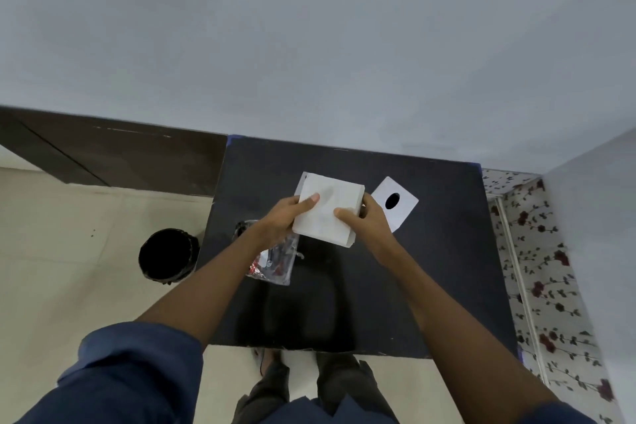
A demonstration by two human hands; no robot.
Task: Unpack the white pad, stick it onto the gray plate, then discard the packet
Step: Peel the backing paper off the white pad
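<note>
A square white pad (328,208) is held just above the black table (430,268), near its middle. My left hand (285,220) grips its left edge with the thumb on top. My right hand (361,220) grips its right edge the same way. A thin pale grey layer, apparently the gray plate (302,182), peeks out under the pad along its left and lower edges; the rest is hidden. A crumpled clear packet (275,265) with red and dark print lies on the table under my left wrist.
A white card (406,213) with a black oval hole lies on the table to the right of the pad. A black-lined bin (167,256) stands on the floor left of the table. A wall runs behind the table, and flowered fabric lies to its right.
</note>
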